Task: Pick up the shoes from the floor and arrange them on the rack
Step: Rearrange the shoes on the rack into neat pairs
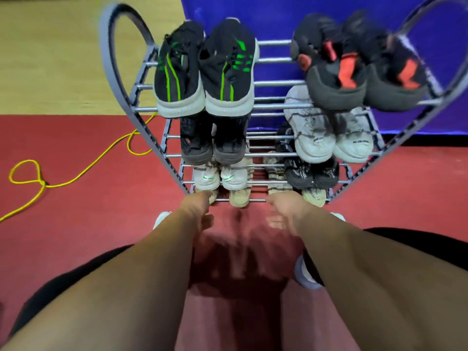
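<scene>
Both hands blurred, frame centre: left hand (198,214), right hand (279,211); finger state cannot be told. Beige shoe (239,198) sits just above, between them, on lowest shelf of rack (109,59); contact unclear.

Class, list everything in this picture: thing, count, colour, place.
Shoe rack: one, grey, centre.
Green-striped sneakers: two, black, top tier left.
Red-accented shoes: two, black, top tier right.
Dark shoes: two, black, second tier left.
Pale sneakers: two, whitish-grey, second tier right.
White shoes: two, white, third tier left.
Lettered shoes: two, black, third tier right.
Beige shoes: several, beige, bottom tier.
Cord: one, yellow, floor left.
Sheet: one, blue, behind rack.
Left hand, right hand: two, empty, before bottom tier.
</scene>
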Motion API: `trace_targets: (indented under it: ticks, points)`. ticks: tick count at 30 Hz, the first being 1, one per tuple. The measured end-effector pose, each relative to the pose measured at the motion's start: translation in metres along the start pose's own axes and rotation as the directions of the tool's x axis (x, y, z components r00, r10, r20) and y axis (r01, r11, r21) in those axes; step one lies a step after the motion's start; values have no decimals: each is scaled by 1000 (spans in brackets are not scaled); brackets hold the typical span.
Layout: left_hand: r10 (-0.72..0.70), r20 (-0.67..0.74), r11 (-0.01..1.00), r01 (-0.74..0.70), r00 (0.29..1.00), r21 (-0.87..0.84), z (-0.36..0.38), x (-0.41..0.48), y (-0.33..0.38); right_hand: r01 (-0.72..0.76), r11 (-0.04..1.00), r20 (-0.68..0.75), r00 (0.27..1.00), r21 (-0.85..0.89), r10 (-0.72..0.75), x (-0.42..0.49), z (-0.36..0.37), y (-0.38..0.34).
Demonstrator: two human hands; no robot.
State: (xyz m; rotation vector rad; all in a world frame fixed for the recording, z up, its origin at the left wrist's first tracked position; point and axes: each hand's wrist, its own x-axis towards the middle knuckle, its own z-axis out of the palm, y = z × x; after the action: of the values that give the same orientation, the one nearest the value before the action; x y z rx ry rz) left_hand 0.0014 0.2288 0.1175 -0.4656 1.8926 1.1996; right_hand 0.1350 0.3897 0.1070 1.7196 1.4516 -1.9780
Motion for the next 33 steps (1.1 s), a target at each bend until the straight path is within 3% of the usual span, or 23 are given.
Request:
trace_targets:
  ticks: [7,11,16,21,26,33]
  points:
    - [101,196,975,-136,975,175,37,-82,1,115,990,-162,982,86,-100,-67,-87,7]
    - [194,244,955,-240,950,175,74,-113,3,170,980,-231,962,103,-143,-103,-131,20]
    - [124,448,955,-230,885,189,124,-142,0,180,973,-335,934,148,-122,-128,-196,43]
    - [89,405,949,-201,910,243,159,-110,-5,146,965,-318,945,218,-71,-98,-219,58]
    - [27,357,936,-149,934,320,189,-66,-23,5,975,-299,952,222,63,-42,-212,81]
    - [-82,297,942,-24,951,334,219,-8,-39,-47,961,-177,979,271,97,38,-188,55]
